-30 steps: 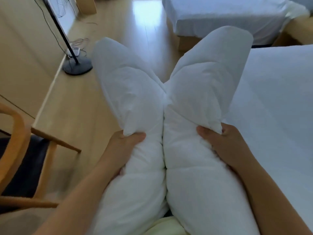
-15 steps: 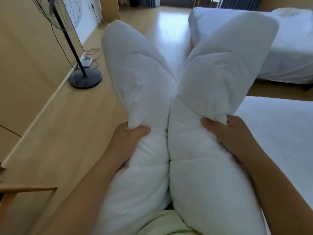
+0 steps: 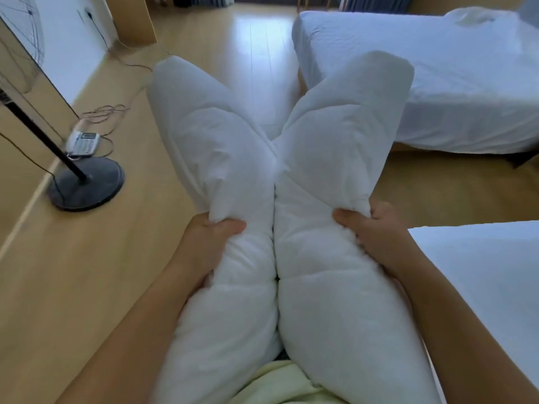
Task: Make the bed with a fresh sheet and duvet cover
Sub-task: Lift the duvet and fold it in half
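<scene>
The left hand (image 3: 208,243) grips the left half of a folded white duvet (image 3: 320,301). Its thumb lies across the top and its fingers curl under into the padding, so the cloth bunches at the pinch. The right hand (image 3: 379,233) clasps the right half the same way, thumb pointing inward and fingers sunk in a fold.

The duvet is thick, puffy and matte, quilted with stitched seams that press it into soft pillows. A deep vertical crease runs down its middle. Above the hands its two rounded ends splay apart in a V toward the upper middle of the frame. Below them the bulk rests against the person's body at bottom centre, where a pale yellow garment (image 3: 277,383) shows.

At the lower right lies the bed (image 3: 481,272), covered with a smooth white sheet; the right forearm crosses in front of its near edge. A second bed (image 3: 437,68) fills the upper right, its white sheet lightly wrinkled. The floor (image 3: 87,272) is glossy light wood, and the raised duvet hides much of the strip between the beds.

At the left stands a fan (image 3: 86,185) with a round black base and a slanted black pole. A pale telephone (image 3: 83,142) sits just beside the base, with thin cables (image 3: 102,112) looped on the floor behind it.
</scene>
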`<move>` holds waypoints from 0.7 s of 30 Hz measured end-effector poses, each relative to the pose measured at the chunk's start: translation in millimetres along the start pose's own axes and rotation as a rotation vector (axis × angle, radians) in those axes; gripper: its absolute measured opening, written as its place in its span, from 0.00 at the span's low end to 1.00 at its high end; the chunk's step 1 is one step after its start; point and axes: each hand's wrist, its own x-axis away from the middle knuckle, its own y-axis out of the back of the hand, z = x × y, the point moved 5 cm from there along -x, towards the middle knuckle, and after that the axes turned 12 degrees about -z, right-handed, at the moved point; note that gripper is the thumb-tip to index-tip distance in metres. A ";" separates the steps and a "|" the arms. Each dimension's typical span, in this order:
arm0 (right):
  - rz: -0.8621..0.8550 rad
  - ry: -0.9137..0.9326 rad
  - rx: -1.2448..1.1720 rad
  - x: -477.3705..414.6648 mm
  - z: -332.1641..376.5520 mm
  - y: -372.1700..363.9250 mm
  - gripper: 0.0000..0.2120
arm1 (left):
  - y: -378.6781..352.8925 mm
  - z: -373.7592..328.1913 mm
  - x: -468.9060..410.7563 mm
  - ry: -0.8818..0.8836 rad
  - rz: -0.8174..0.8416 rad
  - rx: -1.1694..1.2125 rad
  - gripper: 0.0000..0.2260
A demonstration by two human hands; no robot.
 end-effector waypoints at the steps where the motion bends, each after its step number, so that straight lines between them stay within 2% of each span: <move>1: -0.004 -0.005 0.003 -28.2 0.1 -2.8 0.16 | -14.4 -9.3 -23.8 0.006 0.002 -0.006 0.03; 4: 0.013 0.018 -0.004 -94.5 6.8 -12.5 0.14 | -52.1 -37.4 -76.3 0.002 0.014 -0.011 0.04; 11: 0.072 0.081 -0.051 -341.2 53.5 -10.4 0.11 | -191.5 -143.7 -238.4 0.001 -0.050 -0.009 0.03; 17: -0.002 0.169 -0.035 -533.2 111.7 17.8 0.11 | -323.8 -238.2 -361.9 -0.045 -0.021 0.016 0.03; 21: -0.070 0.174 -0.049 -662.7 121.7 40.5 0.11 | -423.0 -286.1 -453.5 -0.043 0.044 0.044 0.03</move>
